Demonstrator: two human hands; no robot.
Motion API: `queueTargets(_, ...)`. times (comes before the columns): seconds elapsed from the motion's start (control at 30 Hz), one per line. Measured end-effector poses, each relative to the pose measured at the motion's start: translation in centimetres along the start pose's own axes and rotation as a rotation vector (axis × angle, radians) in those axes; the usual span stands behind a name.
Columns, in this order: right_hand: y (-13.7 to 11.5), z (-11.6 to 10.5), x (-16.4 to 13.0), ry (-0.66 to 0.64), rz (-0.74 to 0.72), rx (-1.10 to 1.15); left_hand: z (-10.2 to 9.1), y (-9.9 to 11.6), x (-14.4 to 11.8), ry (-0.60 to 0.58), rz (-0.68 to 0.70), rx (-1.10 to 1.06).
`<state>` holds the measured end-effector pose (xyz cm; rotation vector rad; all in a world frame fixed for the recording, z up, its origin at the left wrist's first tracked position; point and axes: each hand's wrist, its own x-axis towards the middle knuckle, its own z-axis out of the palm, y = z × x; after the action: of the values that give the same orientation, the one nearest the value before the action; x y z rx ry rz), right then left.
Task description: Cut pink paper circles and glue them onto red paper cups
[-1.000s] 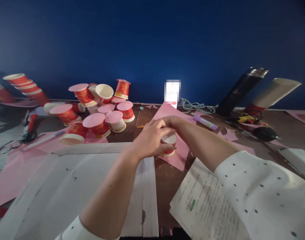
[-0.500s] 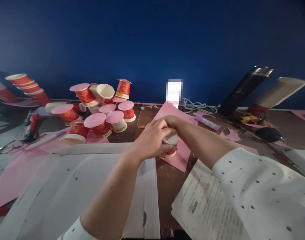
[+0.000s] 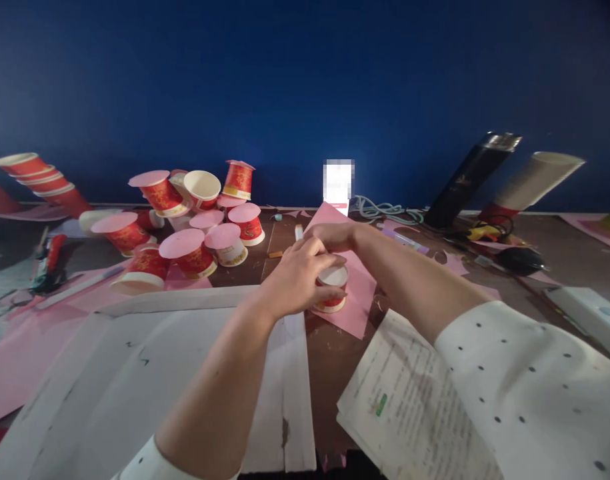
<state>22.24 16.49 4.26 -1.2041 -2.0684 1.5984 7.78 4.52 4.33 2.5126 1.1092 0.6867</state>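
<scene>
My left hand [image 3: 297,277] curves round a red paper cup [image 3: 331,304], thumb and fingers on its sides. The cup stands with a whitish round end up on a pink paper sheet [image 3: 359,293]. My right hand [image 3: 327,235] reaches across behind the cup, bent at the wrist, its fingers mostly hidden by my left hand. Out of that grip pokes the pale end of a slim pen [image 3: 299,232]. Left of my hands stand several red cups with pink paper discs, such as this disc-topped cup [image 3: 189,255].
A white board [image 3: 175,373] lies front left, and printed sheets [image 3: 409,393] front right. At the back are a bright phone screen [image 3: 337,183], a coiled cable [image 3: 385,210] and a black flask [image 3: 467,183]. A purple tube [image 3: 405,240] and a black mouse [image 3: 521,261] lie to the right.
The view has shifted slightly, so most things sit further left. My right hand has moved a little behind the cup, and the pen's pale end now shows above my left hand.
</scene>
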Motion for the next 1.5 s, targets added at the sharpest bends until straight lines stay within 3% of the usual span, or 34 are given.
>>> queueTargets(0.07, -0.3, -0.9, -1.4, 0.023, 0.009, 0.020, 0.0, 0.1, 0.0, 0.008, 0.011, 0.005)
queueTargets(0.1, -0.4, -1.3, -2.4, 0.127, -0.019, 0.047, 0.0, 0.1, 0.0, 0.012, 0.012, 0.007)
queueTargets(0.2, -0.6, -1.3, -6.0, 0.606, -0.146, 0.130, 0.2, 0.1, 0.1, 0.015, -0.011, 0.004)
queueTargets(0.33, -0.1, 1.3, -11.0, 0.807, -0.236, 0.323, 0.0, -0.1, 0.1, 0.064, -0.059, -0.055)
queueTargets(0.43, 1.1, 3.8, -13.4, 0.936, -0.226, 0.436, -0.5, -0.6, 0.2, 0.255, -0.079, -0.095)
queueTargets(0.5, 2.3, 5.0, -14.0, 0.990, -0.217, 0.525, -0.8, -1.1, 0.3, 0.492, -0.134, -0.016)
queueTargets(0.57, 3.5, 5.8, -14.0, 1.016, -0.229, 0.591, -0.8, -1.6, 0.3, 0.701, -0.257, 0.125)
queueTargets(0.63, 4.4, 6.3, -13.9, 1.044, -0.254, 0.602, -0.4, -2.1, 0.3, 0.764, -0.375, 0.245)
queueTargets(0.77, 4.8, 7.7, -14.1, 0.999, -0.299, 0.366, 0.8, -3.0, 0.2, 0.685, -0.493, 0.383)
queueTargets(0.9, 4.4, 9.6, -14.5, 0.744, -0.357, 0.044, 1.4, -3.7, 0.1, 0.613, -0.536, 0.418)
queueTargets(1.0, 4.4, 10.7, -14.4, 0.626, -0.357, -0.085, 1.4, -4.0, 0.0, 0.578, -0.535, 0.417)
queueTargets(1.2, 5.2, 11.1, -13.6, 0.606, -0.356, -0.178, 1.7, -4.1, 0.1, 0.560, -0.607, 0.474)
queueTargets(1.5, 5.5, 11.1, -13.4, 0.621, -0.336, -0.245, 1.8, -4.1, 0.1, 0.544, -0.603, 0.522)
